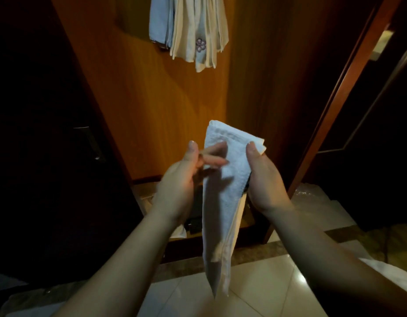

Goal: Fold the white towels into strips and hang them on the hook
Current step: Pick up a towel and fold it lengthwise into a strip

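Both hands on one white towel, held in mid-air at chest level. Right hand clamped on its upper right edge, thumb on the near face, fingers hidden behind the cloth. Left hand at the upper left edge, thumb up, fingers curled across the front of the cloth; slightly blurred, but looks like a grip rather than a flat touch. Already narrowed into a long strip: top end fanned out just above the grip, rest tapering down well below it to a point. Edges not fully aligned, a second layer showing along the right side below the right hand.

Progress, judged from the frame: several folded towels hanging high above the grip against the wooden panel, one pale blue, others cream, one with a flower emblem. Hook itself out of view. So part of the batch done; this one folded or nearly so, not yet hung. Left to do: tidy the fold, lift, drape over the hook. More white cloth low down, beyond the left wrist, possibly another towel; too dark to confirm.

Room: dim, warm light. Glossy tiled floor below the grip. Dark door with a metal handle far left of it, wooden door frame to the right.
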`<act>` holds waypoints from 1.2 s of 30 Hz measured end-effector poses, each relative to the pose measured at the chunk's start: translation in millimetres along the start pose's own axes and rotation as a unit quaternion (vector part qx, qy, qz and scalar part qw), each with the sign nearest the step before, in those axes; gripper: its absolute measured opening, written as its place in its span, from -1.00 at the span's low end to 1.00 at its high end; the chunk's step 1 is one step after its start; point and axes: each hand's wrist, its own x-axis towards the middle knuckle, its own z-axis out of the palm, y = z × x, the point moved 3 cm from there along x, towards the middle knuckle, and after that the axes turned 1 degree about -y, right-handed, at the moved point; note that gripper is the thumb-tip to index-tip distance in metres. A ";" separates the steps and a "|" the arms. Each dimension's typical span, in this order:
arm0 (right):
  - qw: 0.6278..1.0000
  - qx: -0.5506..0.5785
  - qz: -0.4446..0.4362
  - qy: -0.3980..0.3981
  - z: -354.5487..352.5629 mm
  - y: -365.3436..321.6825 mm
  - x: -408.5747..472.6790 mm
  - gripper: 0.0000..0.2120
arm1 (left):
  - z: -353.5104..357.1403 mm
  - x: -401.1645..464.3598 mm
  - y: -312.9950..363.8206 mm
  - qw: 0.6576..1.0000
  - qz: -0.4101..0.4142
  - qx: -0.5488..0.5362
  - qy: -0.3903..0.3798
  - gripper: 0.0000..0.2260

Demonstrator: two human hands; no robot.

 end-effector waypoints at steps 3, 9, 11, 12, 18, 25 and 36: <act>0.999 -0.036 -0.016 0.013 -12.3 -18.7 12.1 -0.60 | -31.2 17.5 -16.6 0.987 0.028 0.060 0.146 -0.73; 0.997 -0.058 -0.057 -0.017 -20.0 -55.0 38.3 -0.59 | -33.5 35.9 -42.8 0.987 -0.132 -0.072 -0.057 -0.08; 0.999 0.001 -0.054 -0.004 -23.8 -64.4 46.9 -0.58 | -25.6 35.6 -47.4 0.980 -0.143 -0.095 -0.099 -0.11; 0.998 0.037 -0.044 0.000 -26.3 -67.8 51.8 -0.57 | -20.6 34.9 -47.4 0.979 -0.150 -0.090 -0.106 -0.13; 0.984 0.172 0.020 -0.038 -47.8 -69.6 78.1 -0.45 | 3.3 37.5 -39.7 0.978 -0.158 -0.088 -0.106 -0.67; 0.941 0.278 0.187 -0.047 -52.5 34.8 66.9 -0.25 | 11.9 51.7 -9.5 0.984 -0.141 -0.101 -0.049 -0.78; 0.997 -0.012 0.057 -0.059 -19.9 28.0 32.8 -0.43 | -26.1 83.1 21.2 0.975 -0.137 -0.139 0.110 -0.55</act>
